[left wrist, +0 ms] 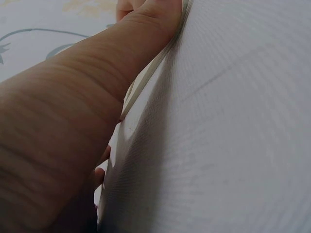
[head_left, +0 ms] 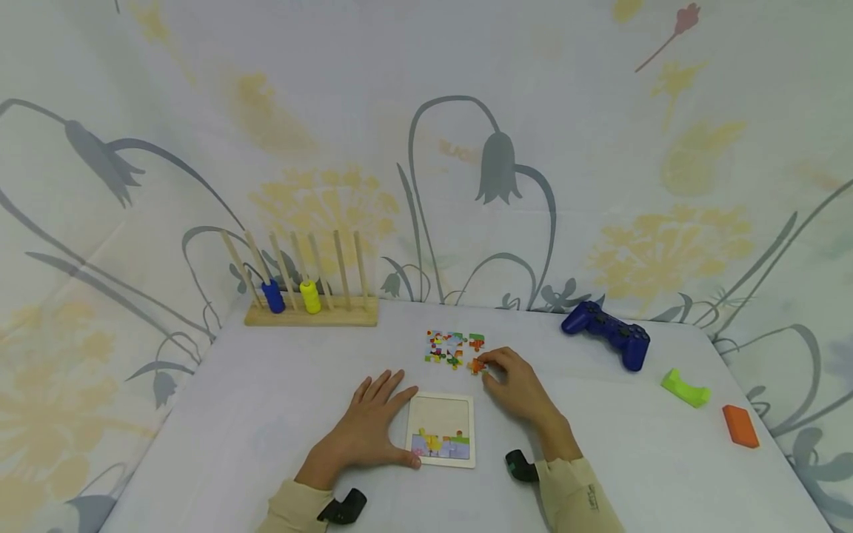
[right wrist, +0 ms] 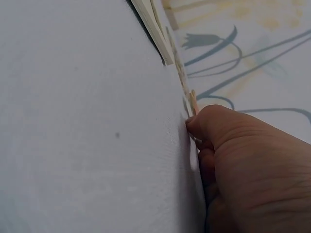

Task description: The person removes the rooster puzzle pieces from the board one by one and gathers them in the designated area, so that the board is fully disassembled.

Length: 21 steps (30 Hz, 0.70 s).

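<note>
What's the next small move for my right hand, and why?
Probably lift the orange piece and bring it over the tray: the right hand seems to pinch it already, pieces fill only the tray's near part, and the left hand lies along its left side.

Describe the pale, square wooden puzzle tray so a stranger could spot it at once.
On the white cloth-covered table, find the person's bare left hand. Right of it lies the pale, square wooden puzzle tray. Unlike the multicoloured jigsaw pieces beyond, it has a plain, pale border.
</note>
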### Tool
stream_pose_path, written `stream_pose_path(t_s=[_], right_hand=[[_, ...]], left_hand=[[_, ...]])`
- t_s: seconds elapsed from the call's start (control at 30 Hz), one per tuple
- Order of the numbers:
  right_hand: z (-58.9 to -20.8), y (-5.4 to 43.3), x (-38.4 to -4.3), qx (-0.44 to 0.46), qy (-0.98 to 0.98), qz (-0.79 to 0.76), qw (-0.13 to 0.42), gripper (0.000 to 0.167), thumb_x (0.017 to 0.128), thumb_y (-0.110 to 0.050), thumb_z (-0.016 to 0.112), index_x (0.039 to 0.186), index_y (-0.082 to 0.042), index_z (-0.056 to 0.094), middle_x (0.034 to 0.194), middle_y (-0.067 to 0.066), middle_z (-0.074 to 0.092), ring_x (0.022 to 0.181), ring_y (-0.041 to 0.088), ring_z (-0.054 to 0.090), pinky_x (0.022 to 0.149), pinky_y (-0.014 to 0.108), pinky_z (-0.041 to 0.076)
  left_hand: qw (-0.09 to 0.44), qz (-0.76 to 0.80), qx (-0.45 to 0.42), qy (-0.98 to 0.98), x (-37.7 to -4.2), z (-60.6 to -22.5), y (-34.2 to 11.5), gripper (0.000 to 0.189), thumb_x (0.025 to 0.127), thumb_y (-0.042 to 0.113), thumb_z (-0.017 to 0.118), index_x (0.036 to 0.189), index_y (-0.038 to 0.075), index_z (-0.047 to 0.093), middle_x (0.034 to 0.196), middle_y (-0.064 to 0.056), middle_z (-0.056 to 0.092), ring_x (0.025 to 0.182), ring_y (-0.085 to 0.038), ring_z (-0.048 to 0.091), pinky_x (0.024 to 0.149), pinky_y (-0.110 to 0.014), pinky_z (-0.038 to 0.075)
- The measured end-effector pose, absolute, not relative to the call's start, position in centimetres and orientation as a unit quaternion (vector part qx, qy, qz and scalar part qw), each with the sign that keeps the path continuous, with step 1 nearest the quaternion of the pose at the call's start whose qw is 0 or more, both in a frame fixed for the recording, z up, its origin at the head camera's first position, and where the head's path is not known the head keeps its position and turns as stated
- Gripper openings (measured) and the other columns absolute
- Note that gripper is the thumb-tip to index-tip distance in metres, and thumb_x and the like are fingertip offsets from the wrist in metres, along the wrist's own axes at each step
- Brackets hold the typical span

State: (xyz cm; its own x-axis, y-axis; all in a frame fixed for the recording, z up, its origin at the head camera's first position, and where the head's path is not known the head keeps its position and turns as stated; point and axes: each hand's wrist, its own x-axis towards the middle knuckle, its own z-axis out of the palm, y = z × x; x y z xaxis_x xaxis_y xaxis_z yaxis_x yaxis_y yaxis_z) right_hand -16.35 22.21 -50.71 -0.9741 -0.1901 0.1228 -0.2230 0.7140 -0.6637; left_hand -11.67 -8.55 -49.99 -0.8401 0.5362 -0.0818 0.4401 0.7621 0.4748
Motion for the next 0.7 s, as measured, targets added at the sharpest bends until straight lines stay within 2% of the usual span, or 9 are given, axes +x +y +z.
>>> stream_pose_path(t_s=[0.27,0.53,0.7], right_hand=[[-50.7,22.2,-17.3,0.1,-0.925,0.367,0.015,0.03,0.092,-0.011,0.07,0.122,-0.01,0.07,0.125,0.008,0.066,0.12,0.029,0.063,0.106,0.049,0.05],[-50.9,22.2,-17.8,0.084,-0.924,0.373,0.012,0.042,0.093,-0.011,0.069,0.134,-0.006,0.062,0.123,0.01,0.067,0.115,0.028,0.063,0.103,0.047,0.052],[-50.5,22.1,-17.9,0.074,-0.918,0.39,0.003,0.044,0.093,-0.011,0.068,0.136,-0.003,0.059,0.122,0.012,0.068,0.114,0.029,0.062,0.102,0.047,0.052]], left_hand=[[0.11,0.223,0.261,0.933,-11.6,-49.9,-8.5,0.114,0.065,0.074,0.082,0.157,0.021,0.041,0.17,-0.012,0.024,0.158,-0.037,0.017,0.126,-0.062,0.012],[0.111,0.221,0.26,0.933,-11.6,-49.8,-8.4,0.115,0.065,0.073,0.083,0.157,0.02,0.04,0.17,-0.012,0.023,0.158,-0.037,0.016,0.126,-0.062,0.011],[0.11,0.225,0.26,0.932,-11.6,-49.7,-8.4,0.114,0.065,0.073,0.083,0.157,0.019,0.041,0.17,-0.012,0.024,0.158,-0.038,0.017,0.125,-0.063,0.012]])
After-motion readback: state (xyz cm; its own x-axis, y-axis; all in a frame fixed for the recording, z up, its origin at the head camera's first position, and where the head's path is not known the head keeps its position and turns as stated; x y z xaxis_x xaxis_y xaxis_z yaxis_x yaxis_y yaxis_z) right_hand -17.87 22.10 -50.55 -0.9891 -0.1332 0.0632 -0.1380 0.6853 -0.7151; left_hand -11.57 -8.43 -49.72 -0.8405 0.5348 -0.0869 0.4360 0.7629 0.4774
